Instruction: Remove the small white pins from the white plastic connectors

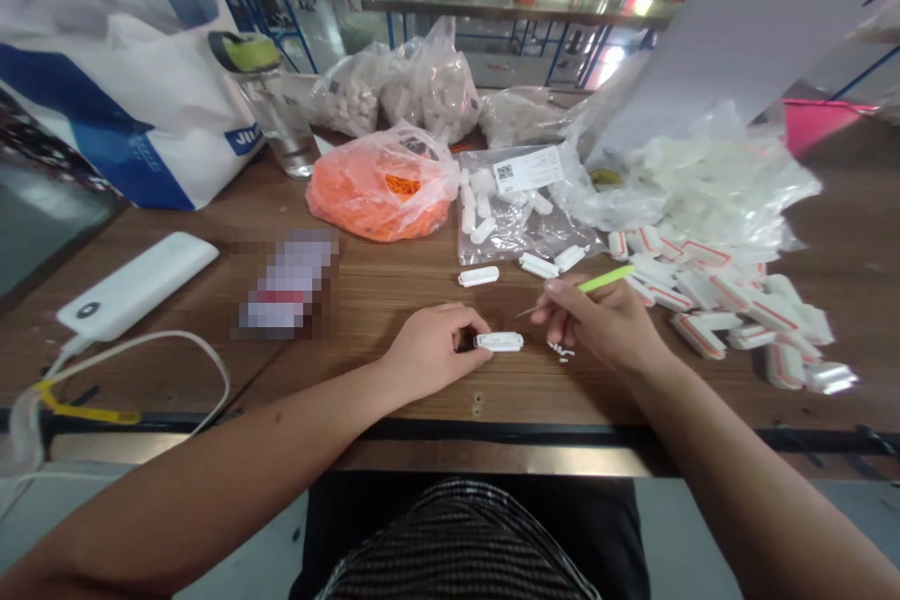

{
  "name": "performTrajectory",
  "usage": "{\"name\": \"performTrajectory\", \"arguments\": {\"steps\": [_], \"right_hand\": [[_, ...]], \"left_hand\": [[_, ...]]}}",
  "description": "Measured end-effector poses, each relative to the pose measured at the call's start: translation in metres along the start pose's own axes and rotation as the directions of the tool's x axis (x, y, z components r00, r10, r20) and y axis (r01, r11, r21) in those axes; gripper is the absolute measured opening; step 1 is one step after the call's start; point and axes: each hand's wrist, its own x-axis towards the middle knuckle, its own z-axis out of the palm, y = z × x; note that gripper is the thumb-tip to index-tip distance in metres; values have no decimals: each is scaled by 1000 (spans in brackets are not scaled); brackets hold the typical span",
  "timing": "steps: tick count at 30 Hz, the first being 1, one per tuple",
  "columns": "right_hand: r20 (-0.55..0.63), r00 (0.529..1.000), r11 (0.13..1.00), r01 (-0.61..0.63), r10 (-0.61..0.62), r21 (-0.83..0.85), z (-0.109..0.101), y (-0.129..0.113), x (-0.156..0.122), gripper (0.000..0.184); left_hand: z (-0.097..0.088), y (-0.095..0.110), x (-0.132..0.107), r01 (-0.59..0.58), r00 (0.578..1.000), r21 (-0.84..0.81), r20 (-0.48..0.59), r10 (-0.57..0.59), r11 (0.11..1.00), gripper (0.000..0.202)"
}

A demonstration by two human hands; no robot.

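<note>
An oblong white plastic piece (501, 341) sits on the wooden counter (380, 300), its left end gripped by the closed fingers of the left hand (428, 352); the right hand (591, 323), just beside it, pinches a green-handled metal pick (605, 278); tiny white bits (561, 352) lie close by; red-striped white pieces (731, 314), an orange plastic bag (380, 192) and a white power bank (137, 286) share the counter.

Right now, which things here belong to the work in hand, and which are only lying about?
Part of the work: left hand on a white plastic part; right hand with a green-handled pick; tiny white pieces; red-striped white parts.
Lying about: power bank; orange plastic bag; water bottle; blue-and-white shopping bag.
</note>
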Motion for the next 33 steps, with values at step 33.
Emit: {"name": "performTrajectory", "arguments": {"steps": [33], "right_hand": [[144, 949, 843, 316, -281, -436, 38, -2, -17, 46]], "left_hand": [[3, 2, 0, 37, 999, -29, 1, -37, 999, 12]]}}
